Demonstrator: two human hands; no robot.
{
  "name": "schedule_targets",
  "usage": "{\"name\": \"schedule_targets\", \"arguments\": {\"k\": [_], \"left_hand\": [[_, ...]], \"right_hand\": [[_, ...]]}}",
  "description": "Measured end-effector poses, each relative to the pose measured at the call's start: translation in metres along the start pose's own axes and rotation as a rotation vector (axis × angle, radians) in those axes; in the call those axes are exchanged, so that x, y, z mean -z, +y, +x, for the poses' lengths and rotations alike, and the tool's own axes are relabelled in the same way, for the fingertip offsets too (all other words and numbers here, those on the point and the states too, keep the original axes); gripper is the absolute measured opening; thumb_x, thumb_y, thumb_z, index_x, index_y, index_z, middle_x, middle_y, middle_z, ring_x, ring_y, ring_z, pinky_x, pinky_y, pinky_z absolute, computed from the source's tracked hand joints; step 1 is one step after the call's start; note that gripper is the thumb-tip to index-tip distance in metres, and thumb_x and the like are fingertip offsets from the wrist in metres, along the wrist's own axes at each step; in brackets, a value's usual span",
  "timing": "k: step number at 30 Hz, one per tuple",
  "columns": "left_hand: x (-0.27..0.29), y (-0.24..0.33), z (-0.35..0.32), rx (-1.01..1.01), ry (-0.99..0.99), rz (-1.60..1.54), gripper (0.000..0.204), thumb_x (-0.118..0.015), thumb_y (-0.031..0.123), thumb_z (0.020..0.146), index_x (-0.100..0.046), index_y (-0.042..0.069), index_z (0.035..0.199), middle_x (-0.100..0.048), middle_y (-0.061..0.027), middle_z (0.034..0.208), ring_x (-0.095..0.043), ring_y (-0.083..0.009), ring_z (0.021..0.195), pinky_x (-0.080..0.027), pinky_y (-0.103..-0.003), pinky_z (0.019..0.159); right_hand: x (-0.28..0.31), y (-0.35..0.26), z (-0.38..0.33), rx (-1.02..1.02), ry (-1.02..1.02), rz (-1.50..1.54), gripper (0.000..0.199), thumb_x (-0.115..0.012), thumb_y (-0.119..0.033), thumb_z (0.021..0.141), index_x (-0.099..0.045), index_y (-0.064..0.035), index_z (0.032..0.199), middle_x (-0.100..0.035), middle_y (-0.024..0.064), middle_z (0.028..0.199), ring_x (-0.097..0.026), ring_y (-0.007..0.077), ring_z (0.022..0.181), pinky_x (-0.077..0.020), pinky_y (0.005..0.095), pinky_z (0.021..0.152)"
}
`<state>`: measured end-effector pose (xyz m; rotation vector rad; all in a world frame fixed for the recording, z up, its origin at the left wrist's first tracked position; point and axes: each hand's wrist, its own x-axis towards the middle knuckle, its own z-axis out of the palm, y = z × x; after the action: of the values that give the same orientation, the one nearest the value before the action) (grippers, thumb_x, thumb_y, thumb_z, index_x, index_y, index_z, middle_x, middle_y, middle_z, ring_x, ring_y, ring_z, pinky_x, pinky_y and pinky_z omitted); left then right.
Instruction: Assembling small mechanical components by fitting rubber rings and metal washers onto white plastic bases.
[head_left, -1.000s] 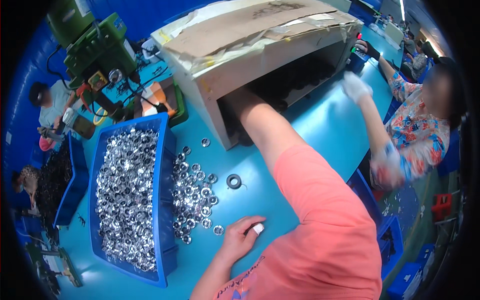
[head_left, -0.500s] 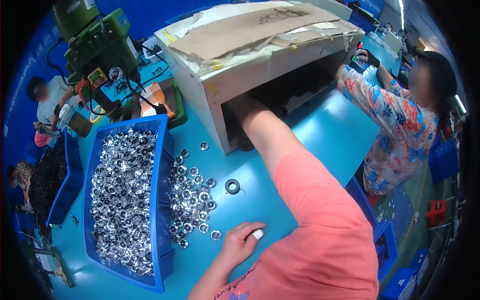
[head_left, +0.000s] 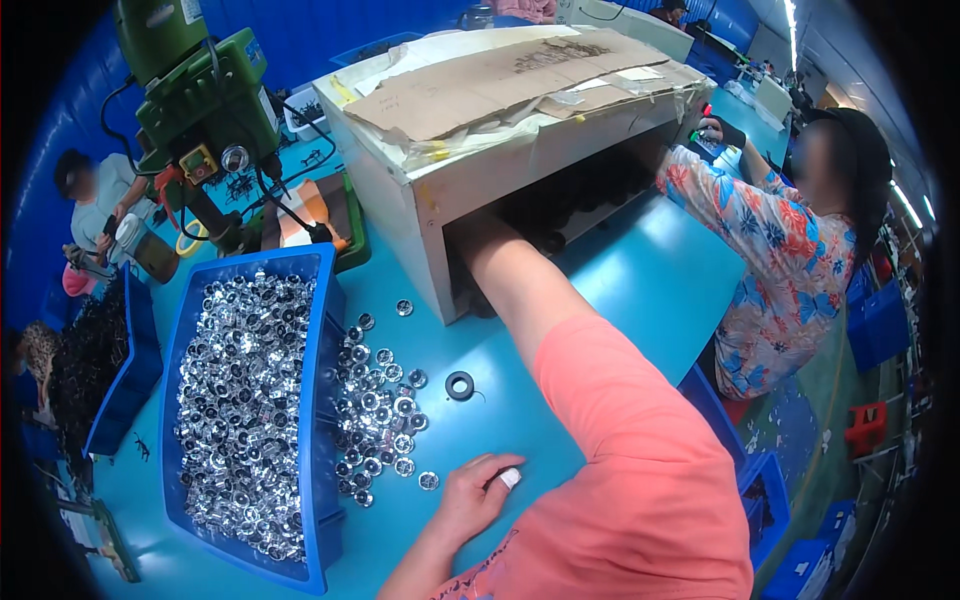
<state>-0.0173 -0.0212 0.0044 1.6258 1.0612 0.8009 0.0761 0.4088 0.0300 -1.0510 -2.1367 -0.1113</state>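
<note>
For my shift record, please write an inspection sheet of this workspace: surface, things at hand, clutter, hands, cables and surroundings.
Surface: turquoise tabletop, glossy, reflecting light.
Things: white open-fronted box with dark pieces inside; blue bin heaped with silvery wheel-shaped parts.
Clutter: loose silvery parts beside the bin; one black ring; worn cardboard on the box.
Hands: left hand on the tabletop, white wrap on one digit; right hand inside the box, hidden.
Cables: black cable looping beside the green bench machine.
Surroundings: co-worker in floral shirt at right; another person at left.

Silvery wheels (head_left: 245,400), black ring (head_left: 450,389)
</note>
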Motion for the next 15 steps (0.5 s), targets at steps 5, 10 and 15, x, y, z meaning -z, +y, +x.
{"name": "schedule_targets", "arguments": {"k": [5,10,15], "left_hand": [[-0.0001,0.0006,-0.0004,0.018,-0.009,-0.003,0.019,-0.067,0.004,0.091,-0.073,0.004,0.109,-0.072,-0.0111,0.09,-0.07,-0.0203,0.08,-0.054,-0.03,0.072],[0.0007,-0.001,-0.0005,0.038,-0.014,-0.035,0.019,-0.067,0.004,0.091,-0.073,0.003,0.109,-0.073,-0.0109,0.092,-0.07,-0.0197,0.081,-0.054,-0.03,0.074],[0.0,0.0007,-0.0009,0.02,-0.002,-0.053,0.019,-0.067,0.004,0.091,-0.073,0.003,0.109,-0.072,-0.0109,0.091,-0.069,-0.0196,0.081,-0.054,-0.03,0.074]], "right_hand": [[-0.0016,-0.0004,0.0,-0.006,-0.003,0.001,0.03,-0.055,-0.023,0.093,-0.066,-0.0015,0.11,-0.068,0.0242,0.112,-0.067,0.0396,0.104,-0.0531,0.0484,0.09],[0.0003,-0.0015,0.0015,-0.01,-0.003,0.002,0.03,-0.055,-0.024,0.093,-0.066,-0.0017,0.11,-0.068,0.024,0.112,-0.067,0.0395,0.104,-0.0533,0.0484,0.09],[0.0003,-0.0019,0.0022,-0.012,-0.008,0.0,0.03,-0.055,-0.024,0.093,-0.066,-0.0019,0.11,-0.068,0.0237,0.112,-0.067,0.0394,0.104,-0.0535,0.0485,0.089]]}}
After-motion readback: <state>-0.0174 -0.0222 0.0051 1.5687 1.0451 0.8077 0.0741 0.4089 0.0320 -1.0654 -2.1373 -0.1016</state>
